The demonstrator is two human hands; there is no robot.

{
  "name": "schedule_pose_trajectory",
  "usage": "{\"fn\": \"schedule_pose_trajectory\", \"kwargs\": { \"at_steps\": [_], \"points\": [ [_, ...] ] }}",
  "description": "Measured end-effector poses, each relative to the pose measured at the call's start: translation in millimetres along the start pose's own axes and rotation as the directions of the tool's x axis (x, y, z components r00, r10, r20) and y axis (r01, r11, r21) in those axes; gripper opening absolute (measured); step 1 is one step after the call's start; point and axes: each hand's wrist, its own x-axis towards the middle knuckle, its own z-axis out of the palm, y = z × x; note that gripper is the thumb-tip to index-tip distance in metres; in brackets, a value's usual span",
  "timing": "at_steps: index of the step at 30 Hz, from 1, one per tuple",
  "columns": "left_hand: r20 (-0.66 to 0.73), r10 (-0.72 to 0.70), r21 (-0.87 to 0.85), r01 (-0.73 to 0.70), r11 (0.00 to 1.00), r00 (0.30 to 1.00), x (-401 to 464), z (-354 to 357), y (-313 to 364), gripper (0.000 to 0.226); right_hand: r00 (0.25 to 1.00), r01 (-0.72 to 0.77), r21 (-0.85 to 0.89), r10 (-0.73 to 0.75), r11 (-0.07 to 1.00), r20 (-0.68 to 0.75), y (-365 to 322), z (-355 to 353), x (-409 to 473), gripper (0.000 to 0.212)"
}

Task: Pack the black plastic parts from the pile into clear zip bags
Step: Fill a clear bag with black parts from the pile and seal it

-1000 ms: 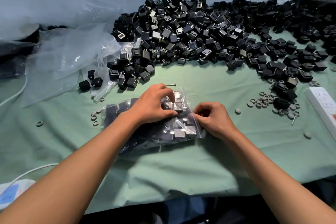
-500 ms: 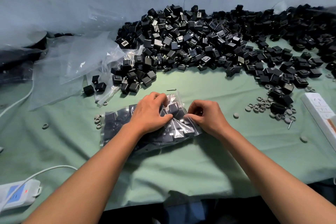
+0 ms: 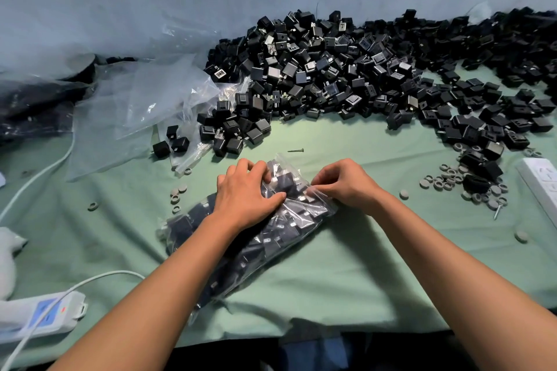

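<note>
Head view: a filled clear bag (image 3: 271, 238) of black parts is seen lying slantwise on the green cloth of the table (image 3: 346, 280), its mouth end pointing away toward the pile (image 3: 346, 69). The left hand (image 3: 244, 193) is laid on the upper part of the bag, palm down, with the fingers bent over the far edge of the plastic and the thumb pressed along the near side, so the bag is gripped and pinned to the table. The right hand (image 3: 343, 184) is set just beside it at the bag's right top corner; its fingers are curled, and the plastic edge is pinched between thumb and fingertips. Whether the zip is closed cannot be told.

The pile is heaped against the grey wall (image 3: 150, 3) and spreads to the right across the table. A smaller cluster of parts lies at its left end, partly on empty bags (image 3: 129, 105) that are crumpled there. A small screw (image 3: 295, 150) lies between the pile and the hands. Grey rings (image 3: 446, 181) are scattered to the right of the right hand, and a few more lie left of the bag. A white power strip (image 3: 539, 181) is at the right edge, and another white device (image 3: 39, 316) with a cable is at the lower left.
</note>
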Motion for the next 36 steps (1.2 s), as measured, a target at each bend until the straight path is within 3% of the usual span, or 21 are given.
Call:
{"fn": "schedule_pose_trajectory", "kwargs": {
  "at_steps": [4, 10, 13, 17, 20, 26, 31, 36],
  "points": [
    [0.003, -0.003, 0.002, 0.003, 1.0, 1.0, 0, 2, -1, 0.044, 1.0, 0.016, 0.076, -0.016, 0.997, -0.001, 6, -2, 0, 0.009],
    [0.059, -0.039, 0.0, 0.039, 0.999, 0.997, 2, 3, 5, 0.061, 0.998, 0.059, 0.041, -0.058, 0.997, -0.014, 4, 7, -2, 0.017],
    [0.054, -0.035, -0.021, 0.036, 0.999, 0.998, 2, 4, 4, 0.06, 0.993, 0.096, -0.015, -0.097, 0.995, -0.066, 3, 9, 0, 0.022],
    [0.077, -0.026, -0.051, 0.03, 0.998, 0.997, 2, 1, 2, 0.057, 0.995, 0.068, -0.014, -0.069, 0.998, -0.078, 3, 11, 4, 0.005],
    [0.08, -0.032, -0.145, 0.043, 0.989, 0.996, 5, -7, -3, 0.052, 0.997, 0.038, -0.013, -0.039, 0.999, -0.066, -1, 14, 7, 0.01],
    [0.107, -0.161, -0.161, 0.177, 0.971, 0.981, 10, -23, -29, 0.04, 0.99, -0.081, 0.026, 0.084, 0.996, -0.118, -5, 18, 12, 0.017],
    [-0.025, 0.039, -0.204, -0.043, 0.978, 0.999, 7, -18, -16, 0.027, 0.981, -0.15, -0.015, 0.147, 0.989, -0.127, -10, 18, 19, 0.023],
    [-0.005, 0.165, -0.156, -0.164, 0.974, 0.986, 15, -13, 12, 0.037, 0.988, -0.112, 0.003, 0.112, 0.994, -0.105, -3, 18, 16, 0.022]
  ]
}}
